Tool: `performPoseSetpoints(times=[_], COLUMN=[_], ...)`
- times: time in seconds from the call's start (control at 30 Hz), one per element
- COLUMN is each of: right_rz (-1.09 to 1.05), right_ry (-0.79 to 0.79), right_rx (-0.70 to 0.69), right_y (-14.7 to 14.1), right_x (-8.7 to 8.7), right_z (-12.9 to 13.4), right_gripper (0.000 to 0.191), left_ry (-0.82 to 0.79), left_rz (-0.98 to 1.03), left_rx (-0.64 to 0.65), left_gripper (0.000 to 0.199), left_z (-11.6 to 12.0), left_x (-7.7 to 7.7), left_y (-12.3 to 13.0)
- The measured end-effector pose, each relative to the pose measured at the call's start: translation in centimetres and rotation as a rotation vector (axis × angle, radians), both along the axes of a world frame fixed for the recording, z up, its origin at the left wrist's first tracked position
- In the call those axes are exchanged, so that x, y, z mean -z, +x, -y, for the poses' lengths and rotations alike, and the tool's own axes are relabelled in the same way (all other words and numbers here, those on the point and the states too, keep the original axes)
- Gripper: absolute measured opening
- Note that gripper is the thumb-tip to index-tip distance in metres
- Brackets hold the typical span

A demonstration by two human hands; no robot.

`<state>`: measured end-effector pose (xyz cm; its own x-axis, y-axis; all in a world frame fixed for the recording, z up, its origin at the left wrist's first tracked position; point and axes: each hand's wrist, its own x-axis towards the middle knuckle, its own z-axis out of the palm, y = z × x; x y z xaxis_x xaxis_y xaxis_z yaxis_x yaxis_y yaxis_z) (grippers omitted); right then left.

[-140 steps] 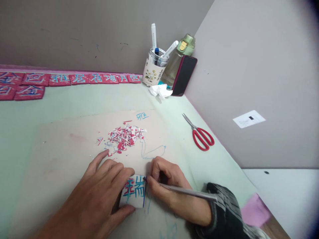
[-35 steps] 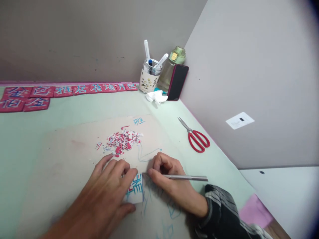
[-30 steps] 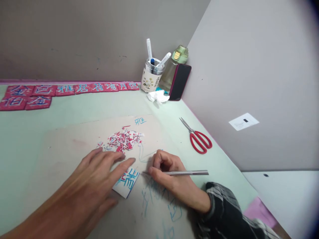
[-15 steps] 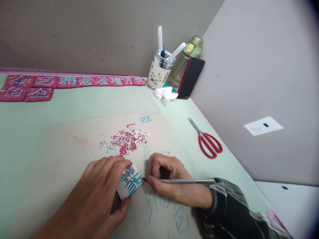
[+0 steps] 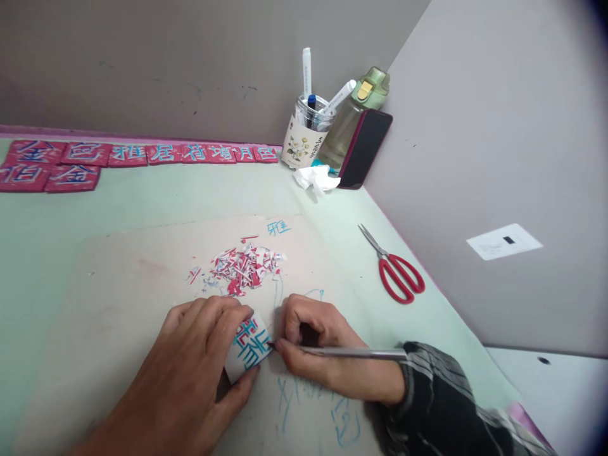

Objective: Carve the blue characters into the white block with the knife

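"How does the room look?"

"Two plain grey walls meet at the far right, the far one flecked with dark marks. A table with a pale green top runs up to them, and a beige board lies on its near part, drawn over with blue strokes."

"What else is on the table?"

"Red tiles with blue-and-white characters line its far left edge. In the far right corner are a green-lidded bottle, a tilted dark phone and a jar of pens. Red-handled scissors lie on the right; a heap of red and white scraps sits on the board."

"And the hands?"

"The left hand grips a white square between thumb and fingers. The right hand pinches a slim silver tool, its handle slanting back over the wrist."

"Where is the square, and how does it look?"

"Between the hands, on the near middle of the board, set cornerwise. Blue strokes cover its white face, with red among them at the far left, where fingers hide part. The tool's dark tip is at its right corner; I can't tell whether they touch."
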<state>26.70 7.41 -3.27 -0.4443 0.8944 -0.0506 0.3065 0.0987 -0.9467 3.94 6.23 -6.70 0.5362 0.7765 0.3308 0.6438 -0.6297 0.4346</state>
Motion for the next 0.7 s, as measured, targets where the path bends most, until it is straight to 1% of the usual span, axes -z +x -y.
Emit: performPoseSetpoints(times=[0.17, 0.47, 0.57, 0.7], right_rz=[0.049, 0.123, 0.106, 0.046], right_ry=[0.029, 0.057, 0.047, 0.003], right_rx=[-0.082, -0.181, -0.161, -0.081], right_y=[0.3, 0.4, 0.4, 0.4], right_x=[-0.1, -1.2, -1.0, -0.5], right_z=[-0.2, -0.4, -0.3, -0.1], right_gripper=[0.027, 0.030, 0.029, 0.027], left_ry=[-0.001, -0.022, -0.023, -0.013], left_rz=[0.021, 0.039, 0.042, 0.038], left_rx=[0.010, 0.006, 0.009, 0.011], left_gripper=[0.030, 0.028, 0.029, 0.030], left_z=[0.0, -0.1, -0.1, -0.1], left_x=[0.0, -0.1, 0.0, 0.1], left_y=[-0.2, -0.1, -0.1, -0.2])
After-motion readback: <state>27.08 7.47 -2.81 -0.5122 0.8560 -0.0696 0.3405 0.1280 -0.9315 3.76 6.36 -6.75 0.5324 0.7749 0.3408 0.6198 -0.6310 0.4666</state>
